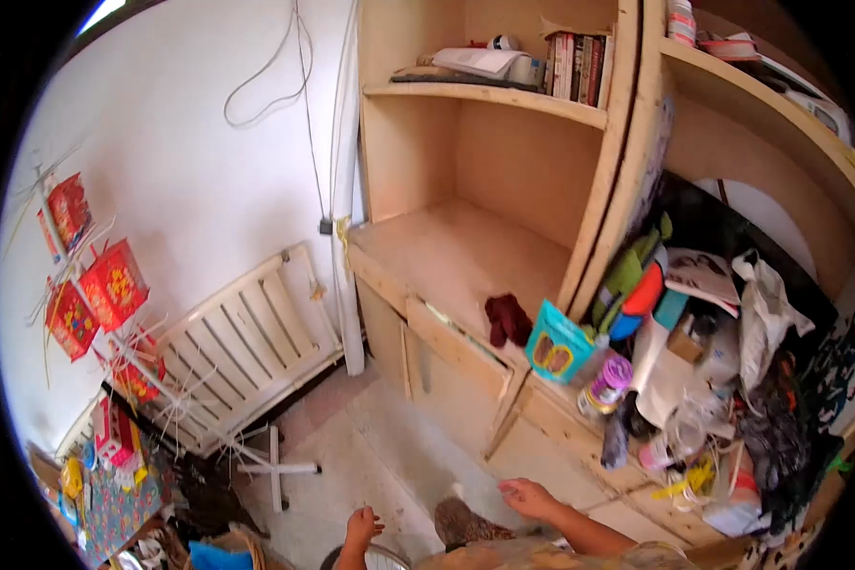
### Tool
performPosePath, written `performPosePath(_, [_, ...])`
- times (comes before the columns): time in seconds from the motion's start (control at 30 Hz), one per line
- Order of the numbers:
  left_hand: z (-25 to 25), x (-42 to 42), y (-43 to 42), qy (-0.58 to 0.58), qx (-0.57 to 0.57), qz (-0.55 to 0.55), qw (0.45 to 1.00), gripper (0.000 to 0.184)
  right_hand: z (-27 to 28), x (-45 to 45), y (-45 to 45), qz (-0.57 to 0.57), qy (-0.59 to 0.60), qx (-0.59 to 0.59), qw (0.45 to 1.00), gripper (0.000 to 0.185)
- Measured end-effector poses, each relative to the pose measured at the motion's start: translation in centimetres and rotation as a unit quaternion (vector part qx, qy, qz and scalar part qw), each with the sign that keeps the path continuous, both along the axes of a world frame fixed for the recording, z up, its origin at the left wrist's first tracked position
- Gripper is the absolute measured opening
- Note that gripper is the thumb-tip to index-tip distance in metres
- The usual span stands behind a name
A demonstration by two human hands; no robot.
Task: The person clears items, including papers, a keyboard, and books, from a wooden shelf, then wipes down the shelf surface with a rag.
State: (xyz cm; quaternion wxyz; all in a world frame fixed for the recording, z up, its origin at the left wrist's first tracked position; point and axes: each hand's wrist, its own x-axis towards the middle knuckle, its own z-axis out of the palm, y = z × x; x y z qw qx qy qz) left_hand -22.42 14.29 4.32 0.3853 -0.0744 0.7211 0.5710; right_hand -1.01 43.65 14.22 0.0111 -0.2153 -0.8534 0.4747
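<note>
At the bottom of the view, my left hand (363, 525) hangs over the floor, its fingers loosely bent and apart with nothing in them. My right hand (530, 498) is stretched forward below the wooden cabinet (579, 435), fingers loosely extended and holding nothing. Above it, a dark red cloth (508, 320) lies crumpled at the front edge of the bare middle shelf (446, 242). Beside the cloth stands a turquoise pouch (559, 344), with a purple-lidded jar (606, 385) to its right. A lower cabinet door (456, 361) stands ajar.
Bags, bottles and papers crowd the right-hand counter, including a white plastic bag (765, 318). Books (576, 68) stand on the upper shelf. A white radiator (242, 337) lines the left wall, behind a stand hung with red lanterns (114, 283). A flowered table (119, 508) is lower left.
</note>
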Motion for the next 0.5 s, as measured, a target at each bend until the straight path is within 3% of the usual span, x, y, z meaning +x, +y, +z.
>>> performPosePath(0.07, [-1.0, -4.5, 3.6, 0.002, -0.011, -0.022, 1.000, 0.038, -0.4, -3.9, 2.7, -0.012, 0.046, -0.010, 0.999, 0.029])
performPosePath(0.13, [0.8, -7.9, 7.9, -0.009, 0.010, -0.027, 1.000, 0.038, 0.8, -7.3, 5.0, -0.008, 0.005, 0.024, 1.000, 0.027])
performPosePath(0.2, [2.4, -12.2, 12.1, -0.009, 0.001, -0.050, 0.999, 0.039, 1.1, -10.6, 6.9, -0.019, 0.037, -0.018, 0.999, 0.027])
performPosePath(0.27, [3.8, -16.5, 16.8, 0.119, 0.063, -0.100, 0.986, 0.037, 2.9, -13.7, 9.1, -0.008, 0.051, -0.031, 0.998, 0.029])
performPosePath(0.5, [13.5, -25.2, 28.2, 0.253, 0.153, -0.147, 0.944, 0.032, 6.7, -21.3, 12.7, 0.002, 0.073, -0.074, 0.995, 0.030])
